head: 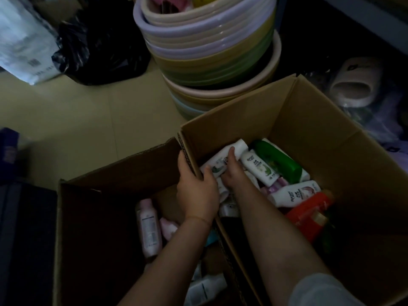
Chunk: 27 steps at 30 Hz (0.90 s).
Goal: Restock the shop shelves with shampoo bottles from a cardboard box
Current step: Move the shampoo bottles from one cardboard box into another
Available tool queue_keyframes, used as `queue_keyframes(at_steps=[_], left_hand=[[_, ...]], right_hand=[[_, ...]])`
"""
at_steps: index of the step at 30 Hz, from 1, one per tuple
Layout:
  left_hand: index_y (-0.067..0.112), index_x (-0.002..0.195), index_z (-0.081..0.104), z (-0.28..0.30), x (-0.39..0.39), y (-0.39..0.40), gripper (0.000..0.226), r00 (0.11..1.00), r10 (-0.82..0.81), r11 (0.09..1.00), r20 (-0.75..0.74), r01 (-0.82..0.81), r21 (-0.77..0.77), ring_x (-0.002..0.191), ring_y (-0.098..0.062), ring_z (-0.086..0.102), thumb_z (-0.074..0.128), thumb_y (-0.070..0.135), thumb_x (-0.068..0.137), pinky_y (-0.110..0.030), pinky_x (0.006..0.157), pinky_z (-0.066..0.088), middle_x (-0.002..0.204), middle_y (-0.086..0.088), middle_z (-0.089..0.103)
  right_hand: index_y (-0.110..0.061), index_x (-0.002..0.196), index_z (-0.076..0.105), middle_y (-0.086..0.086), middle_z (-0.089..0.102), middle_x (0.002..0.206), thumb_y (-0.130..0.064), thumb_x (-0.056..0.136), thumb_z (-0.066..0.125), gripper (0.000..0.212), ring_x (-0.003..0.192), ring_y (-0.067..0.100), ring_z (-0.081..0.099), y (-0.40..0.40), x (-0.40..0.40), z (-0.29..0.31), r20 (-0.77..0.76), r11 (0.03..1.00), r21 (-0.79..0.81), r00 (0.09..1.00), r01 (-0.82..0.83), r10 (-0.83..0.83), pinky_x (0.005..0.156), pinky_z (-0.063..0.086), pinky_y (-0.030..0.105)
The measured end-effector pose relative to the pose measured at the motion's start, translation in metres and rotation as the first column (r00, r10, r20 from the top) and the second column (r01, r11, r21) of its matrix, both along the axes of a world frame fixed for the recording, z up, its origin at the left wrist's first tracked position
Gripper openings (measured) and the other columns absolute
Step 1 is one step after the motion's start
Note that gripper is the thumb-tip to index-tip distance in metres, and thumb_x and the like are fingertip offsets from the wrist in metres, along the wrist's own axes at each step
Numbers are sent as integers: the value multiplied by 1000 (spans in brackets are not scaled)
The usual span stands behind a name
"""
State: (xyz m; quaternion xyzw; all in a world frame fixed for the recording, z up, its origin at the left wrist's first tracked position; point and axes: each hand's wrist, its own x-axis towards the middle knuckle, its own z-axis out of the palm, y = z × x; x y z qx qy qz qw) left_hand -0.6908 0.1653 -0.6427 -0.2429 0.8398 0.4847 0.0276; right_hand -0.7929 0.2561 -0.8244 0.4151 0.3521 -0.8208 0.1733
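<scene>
Item 1: open brown cardboard box (309,133) on the floor, right side, filled with loose shampoo bottles. Your right hand (234,171) reaches in, fingers curled around a white bottle with green leaf print (223,159) lying near the box's left wall. Your left hand (196,191) grips the top edge of that wall. Item 2: second cardboard box (92,217), touching the first on its left, holding a pale pink bottle (148,228). Item 3: stack of pastel plastic basins (209,54) behind both boxes.

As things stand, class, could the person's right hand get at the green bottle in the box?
Probably yes: the green bottle lies uncovered on top, close beside the right hand, which grips a white bottle.
</scene>
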Motion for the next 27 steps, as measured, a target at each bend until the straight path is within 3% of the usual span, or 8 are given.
queue_keyframes(at_steps=[3, 7, 9, 14, 19, 24, 27], left_hand=[[34, 155, 24, 0, -1, 1, 66, 1000, -2, 1000, -7, 2, -9, 120, -21, 60, 57, 30, 98, -29, 94, 48, 136, 2, 61], [33, 155, 24, -1, -1, 3, 66, 1000, -3, 1000, -3, 3, -15, 121, -21, 60, 56, 30, 98, -34, 98, 49, 136, 1, 61], [33, 155, 24, -1, -1, 2, 66, 1000, -5, 1000, 1, 5, -19, 122, -22, 59, 57, 30, 98, -33, 98, 49, 137, 0, 60], [30, 156, 24, 0, 0, 1, 67, 1000, -8, 1000, 2, 8, -15, 121, -20, 59, 57, 29, 98, -23, 89, 42, 137, 1, 59], [30, 156, 23, 1, -1, 1, 71, 1000, -5, 1000, 17, 5, -21, 124, -22, 57, 60, 31, 96, -27, 94, 43, 139, -1, 58], [31, 156, 23, 3, 0, -1, 72, 1000, -9, 1000, 26, 9, -3, 123, -22, 58, 61, 30, 96, -28, 95, 43, 136, 0, 60], [30, 156, 22, 3, -1, 0, 73, 1000, -11, 1000, 20, 12, -8, 124, -23, 57, 62, 31, 95, -28, 95, 42, 138, -1, 59]], right_hand=[[-8, 140, 46, 18, 54, 137, -71, 85, 55, 84, 109, 35, 59, -3, -1, 4, -35, 998, -68, 999, -8, 6, 79, 51, 44], [-5, 140, 49, 22, 60, 132, -55, 83, 69, 79, 119, 38, 59, -1, 2, 2, -87, 980, -197, 996, -8, -9, 102, 45, 50], [-7, 138, 52, 23, 61, 131, -53, 77, 76, 80, 122, 39, 58, -3, 6, 8, -105, 969, -244, 994, -19, -7, 106, 42, 51], [-11, 140, 51, 22, 61, 131, -49, 66, 84, 89, 122, 41, 58, -4, 4, 19, -141, 964, -263, 987, 37, -76, 104, 44, 54], [-7, 134, 54, 24, 64, 122, -45, 91, 61, 58, 107, 38, 63, 11, 14, 21, -112, 957, -280, 988, 70, -105, 84, 52, 48], [-8, 138, 50, 22, 61, 123, -38, 90, 64, 58, 112, 38, 59, 22, 11, 32, -154, 931, -318, 959, 180, -238, 99, 45, 54], [-10, 136, 52, 20, 63, 118, -36, 91, 64, 54, 109, 36, 60, 25, 6, 39, -185, 940, -288, 952, 183, -242, 95, 47, 53]])
